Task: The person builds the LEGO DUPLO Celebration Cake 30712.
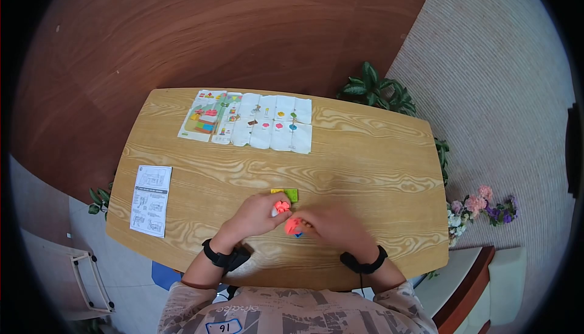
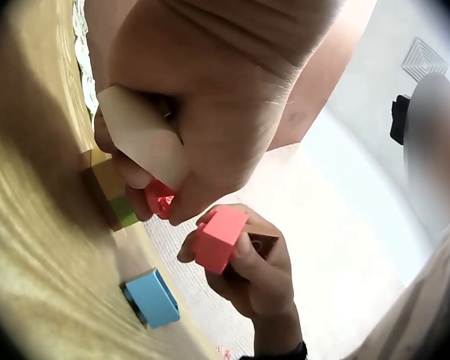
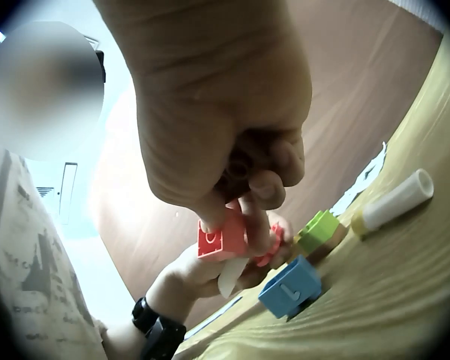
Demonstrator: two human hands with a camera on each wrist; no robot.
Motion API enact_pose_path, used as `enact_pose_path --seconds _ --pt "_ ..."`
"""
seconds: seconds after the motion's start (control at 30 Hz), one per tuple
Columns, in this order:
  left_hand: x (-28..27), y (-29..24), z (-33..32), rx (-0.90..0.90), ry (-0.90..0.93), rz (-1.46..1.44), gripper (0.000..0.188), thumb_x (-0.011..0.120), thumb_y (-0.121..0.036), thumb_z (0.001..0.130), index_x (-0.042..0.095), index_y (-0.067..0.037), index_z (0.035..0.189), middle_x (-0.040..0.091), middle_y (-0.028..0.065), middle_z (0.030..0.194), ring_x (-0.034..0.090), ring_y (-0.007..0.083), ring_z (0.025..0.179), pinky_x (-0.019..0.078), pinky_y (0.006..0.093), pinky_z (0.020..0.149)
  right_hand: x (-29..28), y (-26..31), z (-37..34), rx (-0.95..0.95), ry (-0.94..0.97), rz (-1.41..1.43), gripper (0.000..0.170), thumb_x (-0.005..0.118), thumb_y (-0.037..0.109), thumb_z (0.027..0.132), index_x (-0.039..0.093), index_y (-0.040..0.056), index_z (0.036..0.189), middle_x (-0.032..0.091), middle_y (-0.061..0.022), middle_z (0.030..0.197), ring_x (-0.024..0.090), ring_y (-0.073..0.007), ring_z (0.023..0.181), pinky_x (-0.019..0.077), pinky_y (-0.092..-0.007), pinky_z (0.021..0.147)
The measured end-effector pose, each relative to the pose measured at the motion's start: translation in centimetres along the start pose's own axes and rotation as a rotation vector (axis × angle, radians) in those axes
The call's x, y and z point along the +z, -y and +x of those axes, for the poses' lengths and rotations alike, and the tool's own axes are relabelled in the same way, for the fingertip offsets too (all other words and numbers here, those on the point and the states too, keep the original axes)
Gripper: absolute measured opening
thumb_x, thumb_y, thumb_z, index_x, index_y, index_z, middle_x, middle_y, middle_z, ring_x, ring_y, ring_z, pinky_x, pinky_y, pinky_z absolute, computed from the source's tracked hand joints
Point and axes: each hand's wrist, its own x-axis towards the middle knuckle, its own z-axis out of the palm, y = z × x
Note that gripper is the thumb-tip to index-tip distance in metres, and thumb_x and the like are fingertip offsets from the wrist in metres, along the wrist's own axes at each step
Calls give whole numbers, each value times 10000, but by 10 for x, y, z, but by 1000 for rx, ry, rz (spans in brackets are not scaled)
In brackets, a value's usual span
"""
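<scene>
My left hand (image 1: 258, 215) grips a white piece (image 2: 142, 135) and a small coral-red flower-like piece (image 2: 160, 198). To its right, my right hand (image 1: 340, 227) pinches a coral-red block (image 2: 220, 238) together with a brown piece (image 2: 261, 241); in the right wrist view the red block (image 3: 222, 235) hangs below the curled fingers. A blue block (image 2: 151, 298) lies on the table beneath the hands. Just beyond the left hand are a green block (image 1: 291, 195) and a yellow one (image 1: 277, 191), side by side.
Unfolded picture sheets (image 1: 261, 122) lie at the table's far left, and a printed black-and-white sheet (image 1: 151, 201) near its left edge. A white tube with a yellow end (image 3: 396, 202) lies beside the green block. Plants (image 1: 377, 90) and flowers (image 1: 477, 206) stand beyond the table.
</scene>
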Motion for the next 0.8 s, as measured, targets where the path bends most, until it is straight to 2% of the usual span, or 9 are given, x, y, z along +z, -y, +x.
enact_pose_path --seconds 0.03,0.13,0.2,0.33,0.43,0.53,0.63,0.8 --pt "1 0 0 -12 6 36 260 776 -314 956 734 -96 1090 751 197 939 721 425 887 566 477 777 1 7 -1 23 88 -13 271 680 242 1007 659 156 1264 758 -87 1004 713 -337 736 553 -457 607" --pt "1 -1 1 -25 17 43 257 774 -320 954 728 -90 1060 749 197 928 716 429 877 560 498 769 28 -4 -1 -187 13 -33 264 653 224 1023 623 180 1282 756 -58 1081 713 -324 720 550 -459 581" --pt "0 -1 0 -31 -3 52 268 781 -319 950 729 -86 1071 749 196 924 719 423 874 560 487 770 29 -3 2 -201 9 -42 237 654 216 1019 628 164 1249 751 -49 1089 714 -323 720 551 -455 578" --pt "-6 -4 0 -37 -21 -59 317 761 -361 964 730 -74 1095 750 217 928 718 448 905 562 518 793 32 -6 4 -193 41 -95 206 652 199 1013 633 140 1210 736 -37 1082 715 -328 738 554 -462 594" --pt "-4 -2 0 1 -108 -72 288 799 -288 943 736 -64 1112 753 196 915 726 405 834 558 449 743 37 -13 5 -186 45 -76 206 657 197 1006 636 127 1199 722 -46 1069 713 -336 762 559 -468 620" --pt "-3 -1 1 -5 -127 -80 289 801 -273 942 735 -64 1130 762 194 925 736 405 844 567 449 749 42 -19 6 -169 54 -45 202 659 202 1006 637 130 1193 712 -54 1070 709 -343 776 561 -471 641" --pt "-4 -2 0 -23 -170 -101 303 780 -319 956 732 -86 1143 773 211 981 743 434 929 586 497 803 43 -23 6 -173 56 -33 205 658 210 1009 637 128 1195 706 -54 1075 708 -346 777 564 -474 644" --pt "-3 5 3 -26 -240 -112 322 771 -307 965 728 -100 1208 783 203 1009 753 428 930 596 482 795 42 -22 6 -155 45 -62 212 651 217 1013 639 136 1208 691 -74 1090 707 -357 768 571 -480 645"
